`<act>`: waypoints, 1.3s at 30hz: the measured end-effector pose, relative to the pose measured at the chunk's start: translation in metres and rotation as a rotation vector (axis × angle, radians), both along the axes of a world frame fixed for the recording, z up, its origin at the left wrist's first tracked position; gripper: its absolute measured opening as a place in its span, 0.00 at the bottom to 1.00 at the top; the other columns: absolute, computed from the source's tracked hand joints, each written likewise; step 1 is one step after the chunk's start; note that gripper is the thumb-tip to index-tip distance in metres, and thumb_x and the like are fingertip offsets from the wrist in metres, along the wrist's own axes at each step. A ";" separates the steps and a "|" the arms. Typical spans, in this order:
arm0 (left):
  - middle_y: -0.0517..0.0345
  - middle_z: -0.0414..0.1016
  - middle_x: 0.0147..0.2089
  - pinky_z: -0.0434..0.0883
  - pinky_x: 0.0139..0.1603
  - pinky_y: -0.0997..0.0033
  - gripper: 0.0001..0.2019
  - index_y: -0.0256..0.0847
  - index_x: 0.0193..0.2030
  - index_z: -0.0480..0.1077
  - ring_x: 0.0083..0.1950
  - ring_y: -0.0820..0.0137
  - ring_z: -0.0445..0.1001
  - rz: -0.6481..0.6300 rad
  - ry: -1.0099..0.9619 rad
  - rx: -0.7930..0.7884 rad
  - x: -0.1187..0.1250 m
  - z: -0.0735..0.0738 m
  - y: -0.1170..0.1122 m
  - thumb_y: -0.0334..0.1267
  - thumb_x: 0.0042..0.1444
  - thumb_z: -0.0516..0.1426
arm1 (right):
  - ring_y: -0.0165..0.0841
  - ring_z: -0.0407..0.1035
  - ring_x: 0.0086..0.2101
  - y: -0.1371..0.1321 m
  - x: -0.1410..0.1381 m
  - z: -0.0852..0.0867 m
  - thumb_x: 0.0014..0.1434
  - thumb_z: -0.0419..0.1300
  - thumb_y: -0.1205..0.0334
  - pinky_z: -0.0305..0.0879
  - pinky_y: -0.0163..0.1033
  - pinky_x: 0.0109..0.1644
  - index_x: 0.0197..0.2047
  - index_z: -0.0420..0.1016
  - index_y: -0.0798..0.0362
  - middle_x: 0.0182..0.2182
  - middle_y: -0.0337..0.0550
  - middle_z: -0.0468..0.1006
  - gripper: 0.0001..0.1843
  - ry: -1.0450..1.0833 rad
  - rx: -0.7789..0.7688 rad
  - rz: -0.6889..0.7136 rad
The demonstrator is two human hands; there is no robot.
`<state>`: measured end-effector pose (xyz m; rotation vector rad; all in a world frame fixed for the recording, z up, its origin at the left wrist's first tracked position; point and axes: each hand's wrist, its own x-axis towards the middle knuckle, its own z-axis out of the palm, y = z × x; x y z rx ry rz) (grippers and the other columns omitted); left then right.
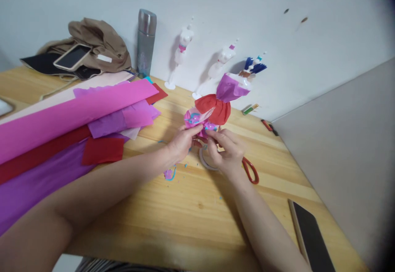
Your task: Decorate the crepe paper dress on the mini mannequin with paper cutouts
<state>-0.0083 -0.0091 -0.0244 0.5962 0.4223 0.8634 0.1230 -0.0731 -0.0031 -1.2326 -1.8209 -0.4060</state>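
A small doll mannequin dressed in paper [220, 99] leans over the wooden table [197, 206], wearing a purple top piece, a red middle layer and a pink patterned bottom layer. My left hand [182, 142] pinches the pink patterned bottom edge from the left. My right hand [224, 150] pinches the same bottom part from the right. Both hands have their fingers closed on the paper. A roll of clear tape [206, 161] lies on the table just under my right hand.
Sheets of pink, purple and red tissue paper [77, 119] cover the table's left. Red-handled scissors [250, 170] lie right of my hand. Two bare white mannequins [182, 54] and a steel flask [145, 41] stand by the wall. A phone [311, 235] lies near right.
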 end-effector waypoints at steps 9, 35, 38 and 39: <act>0.57 0.81 0.36 0.69 0.33 0.70 0.10 0.39 0.38 0.79 0.33 0.70 0.75 -0.021 -0.067 0.044 -0.001 -0.002 -0.001 0.43 0.53 0.69 | 0.34 0.69 0.25 0.005 0.008 -0.008 0.62 0.61 0.69 0.64 0.40 0.29 0.46 0.86 0.51 0.27 0.43 0.77 0.14 -0.126 0.063 0.040; 0.55 0.81 0.40 0.63 0.29 0.73 0.16 0.39 0.43 0.79 0.33 0.72 0.76 -0.014 0.035 0.113 -0.005 0.004 -0.001 0.46 0.52 0.72 | 0.32 0.64 0.23 0.003 -0.002 0.002 0.60 0.64 0.64 0.63 0.40 0.29 0.34 0.81 0.50 0.23 0.35 0.73 0.04 0.446 -0.021 -0.095; 0.57 0.79 0.37 0.60 0.28 0.74 0.14 0.39 0.41 0.79 0.32 0.74 0.73 0.002 0.056 0.129 -0.003 0.006 0.000 0.43 0.52 0.72 | 0.32 0.64 0.23 0.006 -0.002 0.000 0.59 0.65 0.60 0.62 0.39 0.28 0.35 0.82 0.50 0.21 0.35 0.72 0.05 0.544 -0.106 -0.126; 0.58 0.78 0.35 0.59 0.27 0.74 0.13 0.39 0.39 0.78 0.31 0.75 0.71 0.010 0.058 0.130 -0.002 0.006 0.001 0.42 0.52 0.72 | 0.32 0.63 0.23 0.007 -0.002 -0.001 0.58 0.66 0.58 0.62 0.39 0.28 0.35 0.82 0.50 0.21 0.35 0.72 0.06 0.570 -0.133 -0.122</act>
